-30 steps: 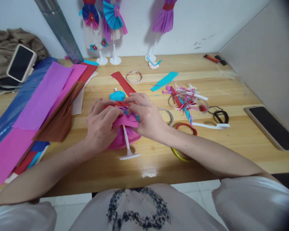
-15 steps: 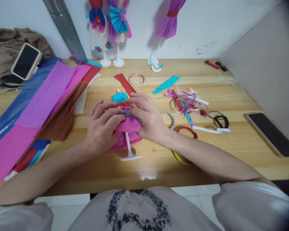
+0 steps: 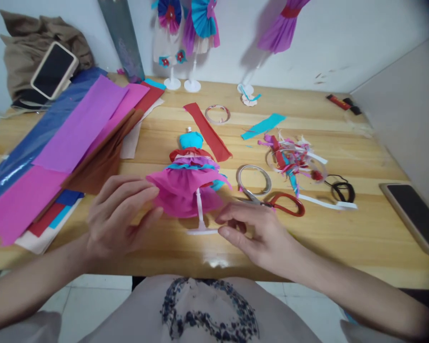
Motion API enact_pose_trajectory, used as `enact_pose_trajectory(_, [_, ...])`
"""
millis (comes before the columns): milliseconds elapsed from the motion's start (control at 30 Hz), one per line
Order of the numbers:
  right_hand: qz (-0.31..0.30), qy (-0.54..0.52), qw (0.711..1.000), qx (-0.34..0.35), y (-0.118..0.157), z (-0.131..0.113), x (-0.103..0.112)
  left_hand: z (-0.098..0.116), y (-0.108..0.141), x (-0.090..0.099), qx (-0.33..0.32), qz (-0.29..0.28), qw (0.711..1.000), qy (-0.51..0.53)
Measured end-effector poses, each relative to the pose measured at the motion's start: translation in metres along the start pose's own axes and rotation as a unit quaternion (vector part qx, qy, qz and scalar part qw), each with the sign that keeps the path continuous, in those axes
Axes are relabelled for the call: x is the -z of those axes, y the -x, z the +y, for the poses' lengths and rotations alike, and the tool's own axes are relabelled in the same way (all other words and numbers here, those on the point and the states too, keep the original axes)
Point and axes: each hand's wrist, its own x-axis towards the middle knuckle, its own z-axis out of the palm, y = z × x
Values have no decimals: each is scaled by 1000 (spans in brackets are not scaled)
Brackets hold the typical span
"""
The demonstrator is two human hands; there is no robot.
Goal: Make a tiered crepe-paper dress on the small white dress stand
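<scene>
The small layered dress (image 3: 189, 178), with a turquoise top, red, purple and turquoise ruffles and a wide magenta skirt, lies on the pale wooden table (image 3: 150, 257) between the two hands, its slim white stand (image 3: 200, 209) pointing toward the person. Half a second ago both hands pressed together over its waist; now they have parted and drawn nearer the person, leaving the ruffles uncovered. The left hand (image 3: 121, 212) is half open at the skirt's left edge, thumb well apart from the straightened fingers, gripping nothing visible; whether its fingertips brush the fabric, I cannot tell. The right hand (image 3: 255, 233) has loosely curled fingers with a gap to the thumb, nothing seen between them; its thumb tip is right by the end of the stand's flat base, contact unclear. The flat red strip (image 3: 207, 133), earlier partly hidden, shows its whole length beside the dress, and the red-handled metal scissors (image 3: 288, 202) now show their blades beyond the right hand.
</scene>
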Motion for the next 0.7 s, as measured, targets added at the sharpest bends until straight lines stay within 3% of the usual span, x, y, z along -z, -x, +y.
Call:
enact_pose_trajectory(100, [-95,1,989,-114,-6,6,-9,3,6,0,87,-38,994,53])
enact_pose_trajectory(233, [-135,-54,972,-182,-24,10,-17,8,16,-6,240,-94,959,118])
enact_pose_trajectory(300, [-151,-90,963,-203,-32,10,-21,10,21,-9,269,-136,940,161])
enact_pose_trajectory(433, [-187,-153,939,-243,-40,14,-33,17,27,-16,219,-210,926,223])
enact_pose_trajectory(700, [-208,-294,894,-266,-47,19,-44,22,23,-12,146,-203,927,280])
